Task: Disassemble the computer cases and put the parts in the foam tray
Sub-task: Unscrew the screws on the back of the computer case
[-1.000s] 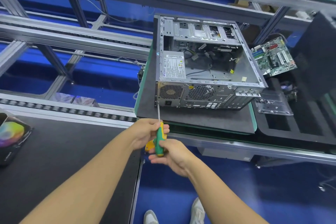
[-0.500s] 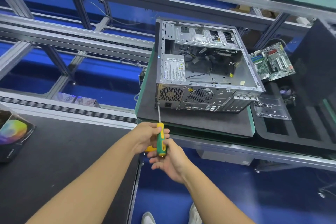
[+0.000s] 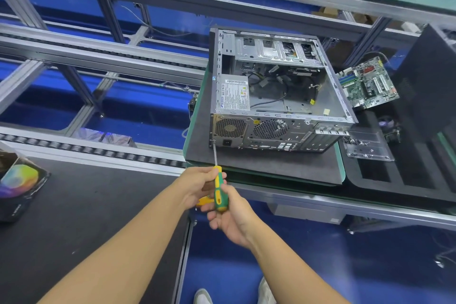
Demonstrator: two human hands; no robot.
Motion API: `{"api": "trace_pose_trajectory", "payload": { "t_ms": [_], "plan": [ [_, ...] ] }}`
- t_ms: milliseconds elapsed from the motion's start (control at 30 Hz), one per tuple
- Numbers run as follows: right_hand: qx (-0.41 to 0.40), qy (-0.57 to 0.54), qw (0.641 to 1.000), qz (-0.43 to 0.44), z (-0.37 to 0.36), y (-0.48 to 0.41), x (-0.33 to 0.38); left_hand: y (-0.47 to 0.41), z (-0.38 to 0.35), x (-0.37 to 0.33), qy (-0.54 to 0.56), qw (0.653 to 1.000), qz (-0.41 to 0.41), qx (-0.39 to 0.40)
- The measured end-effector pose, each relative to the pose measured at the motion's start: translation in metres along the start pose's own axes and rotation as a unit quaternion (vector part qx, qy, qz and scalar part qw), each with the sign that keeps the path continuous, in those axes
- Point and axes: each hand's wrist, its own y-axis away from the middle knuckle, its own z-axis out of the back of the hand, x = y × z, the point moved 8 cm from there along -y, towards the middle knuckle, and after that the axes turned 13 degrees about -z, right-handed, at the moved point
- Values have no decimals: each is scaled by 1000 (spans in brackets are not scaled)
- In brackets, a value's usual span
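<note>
The white sticker [image 3: 234,95] on the power supply is carrying rows of print and small marks, all too small to read. A yellow warning label [image 3: 256,121] is showing beside the round fan grille.

The computer case [image 3: 278,96] is lying on its side on a dark mat [image 3: 259,165] on the bench [image 3: 308,198], with its open face up and its rear panel turned toward the person. Inside, bare grey metal, loose cables and drive bays are showing.

Both hands are gripping the green-and-yellow screwdriver [image 3: 218,190]. The left hand [image 3: 197,184] is curling its fingers round the top of the handle, and the right hand [image 3: 234,217] is wrapping round the lower end. The shaft's tip is touching the rear panel's lower left corner.

Just right of the case, the black foam tray [image 3: 375,180] is holding a green motherboard [image 3: 367,84] and a clear plastic piece [image 3: 367,148]. A box with a colour wheel [image 3: 19,180] is sitting on the black surface at left. Aluminium rails are crossing above a blue floor [image 3: 320,266].
</note>
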Motion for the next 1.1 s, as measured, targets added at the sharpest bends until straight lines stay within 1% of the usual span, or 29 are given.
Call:
{"api": "trace_pose_trajectory", "payload": {
  "t_ms": [100, 200, 300, 367, 433, 500, 533, 600, 700, 833, 900, 967, 1033, 1100],
  "plan": [
    [0, -28, 999, 16, 3, 1, 3, 0, -2, 2, -24, 1000, 8, 11],
    [-26, 22, 998, 59, 4, 3, 8, 2, -7, 0, -58, 998, 15, 22],
    [-48, 48, 996, 64, 2, 2, 11, 3, -4, -4, -65, 998, -3, -13],
    [-40, 40, 997, 53, 0, 2, 12, 2, 1, -1, -36, 999, -1, -31],
    [-14, 11, 1000, 22, -1, 1, 9, 0, 4, 2, 1, 999, 9, -38],
    [16, -14, 1000, -14, -3, 0, 4, -1, 5, 4, 6, 1000, 14, -26],
    [23, -25, 999, -18, -2, 1, 4, -2, 4, 4, -5, 1000, 15, -15],
    [20, -33, 999, -1, 0, 1, 5, -1, 2, 2, -32, 999, 16, 5],
    [3, -4, 999, 39, -2, 1, 8, -2, -1, -1, -61, 998, 10, 11],
    [-25, 12, 998, 58, -6, 1, 8, -4, 3, -4, -25, 999, -21, -37],
    [-21, -6, 999, 45, -7, 1, 6, -4, 4, -2, 6, 999, -16, -38],
    [8, -37, 999, 6, -10, 0, 1, -4, 4, 1, 19, 999, -7, -26],
    [30, -66, 997, -21, -11, 1, -4, -4, 5, 5, 15, 1000, 2, -17],
    [20, -76, 997, -10, -8, 0, -4, -4, 3, 8, -13, 1000, 14, 1]
  ]
}}
